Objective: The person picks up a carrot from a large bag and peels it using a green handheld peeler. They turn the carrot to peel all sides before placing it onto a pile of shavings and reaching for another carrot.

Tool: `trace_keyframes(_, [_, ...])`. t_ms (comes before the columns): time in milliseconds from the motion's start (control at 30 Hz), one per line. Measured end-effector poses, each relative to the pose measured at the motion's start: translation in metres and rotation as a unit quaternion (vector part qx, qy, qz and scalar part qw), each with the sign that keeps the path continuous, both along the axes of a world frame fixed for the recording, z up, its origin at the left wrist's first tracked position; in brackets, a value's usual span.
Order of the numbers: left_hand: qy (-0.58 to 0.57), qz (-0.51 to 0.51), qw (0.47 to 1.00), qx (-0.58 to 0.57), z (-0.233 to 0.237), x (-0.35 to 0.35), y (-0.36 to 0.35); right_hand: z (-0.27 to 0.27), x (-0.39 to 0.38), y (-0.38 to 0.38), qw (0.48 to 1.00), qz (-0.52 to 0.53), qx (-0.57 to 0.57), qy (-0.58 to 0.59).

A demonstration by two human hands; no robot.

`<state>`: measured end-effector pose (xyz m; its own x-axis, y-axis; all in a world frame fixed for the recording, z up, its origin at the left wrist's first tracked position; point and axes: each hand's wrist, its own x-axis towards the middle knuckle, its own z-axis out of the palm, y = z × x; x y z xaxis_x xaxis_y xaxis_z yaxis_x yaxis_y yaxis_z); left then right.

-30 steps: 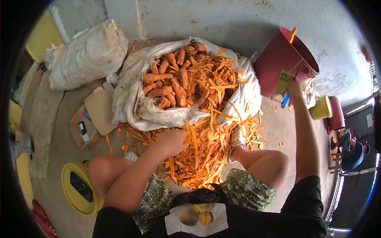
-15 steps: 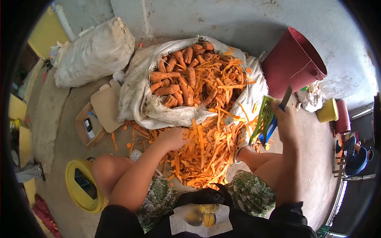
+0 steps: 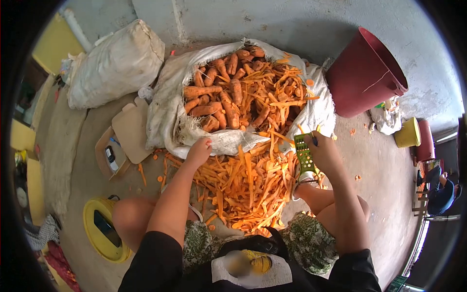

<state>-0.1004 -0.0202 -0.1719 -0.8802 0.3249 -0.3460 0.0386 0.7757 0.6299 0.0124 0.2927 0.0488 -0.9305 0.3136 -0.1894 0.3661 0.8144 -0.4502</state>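
My right hand (image 3: pixel 323 151) is closed round a green perforated grater (image 3: pixel 304 153), held upright over the right foot. A small dark blue part (image 3: pixel 315 141) shows at the fingers; any blade there is hidden. My left hand (image 3: pixel 199 150), fingers curled together, hovers by the front lip of the white woven sack (image 3: pixel 168 107); nothing shows sticking out of it. Several unpeeled carrots (image 3: pixel 231 114) fill the sack's left side, with orange peelings (image 3: pixel 284 90) over the right. A large heap of carrot peelings (image 3: pixel 245 190) lies on the floor between the legs.
A full white sack (image 3: pixel 119 65) leans at the back left. A cracked maroon bin (image 3: pixel 362 78) stands at the back right. An open cardboard box (image 3: pixel 134 129) and a yellow bucket with a phone (image 3: pixel 99 228) sit on the left. Another person (image 3: pixel 440 194) is far right.
My right hand has come down and left with the green grater, and the knife blade that stuck up is out of sight. My left hand has risen from the peelings towards the sack.
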Motion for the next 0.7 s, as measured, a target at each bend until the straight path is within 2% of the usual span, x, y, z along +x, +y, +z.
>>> trace_keyframes(100, [0.063, 0.003, 0.997, 0.045, -0.011, -0.02, 0.006, -0.012, -0.002, 0.005, 1.0, 0.008, -0.002, 0.006])
trace_keyframes(333, [0.076, -0.047, 0.995, 0.042, -0.025, -0.082, 0.016, -0.031, -0.015, 0.014, 0.999, 0.005, 0.024, -0.045])
trace_keyframes(400, [0.048, -0.09, 0.982, -0.157, -0.031, -0.094, 0.016, -0.035, -0.017, 0.019, 0.998, 0.004, 0.021, -0.055])
trace_keyframes(433, [0.047, -0.089, 0.982, -0.157, -0.043, -0.098, 0.007, -0.037, -0.019, 0.02, 0.998, 0.006, 0.023, -0.06])
trace_keyframes(500, [0.189, -0.123, 0.915, -0.334, -0.073, -0.102, -0.02, -0.041, -0.023, 0.022, 0.997, 0.006, 0.02, -0.071])
trace_keyframes(533, [0.038, -0.107, 0.917, -0.382, -0.054, -0.111, -0.023, -0.041, -0.025, 0.022, 0.997, 0.008, 0.02, -0.075])
trace_keyframes(567, [-0.114, -0.09, 0.896, -0.42, -0.035, -0.121, -0.026, -0.042, -0.027, 0.023, 0.996, 0.001, 0.012, -0.092])
trace_keyframes(600, [-0.119, -0.09, 0.896, -0.418, -0.042, -0.128, -0.036, -0.045, -0.027, 0.025, 0.994, -0.007, 0.005, -0.109])
trace_keyframes(667, [-0.18, -0.02, 0.879, -0.442, -0.056, -0.139, -0.062, -0.055, -0.028, 0.032, 0.994, -0.004, 0.009, -0.107])
trace_keyframes(700, [-0.182, -0.02, 0.878, -0.442, -0.044, -0.14, -0.064, -0.052, -0.029, 0.03, 0.993, -0.004, 0.014, -0.113])
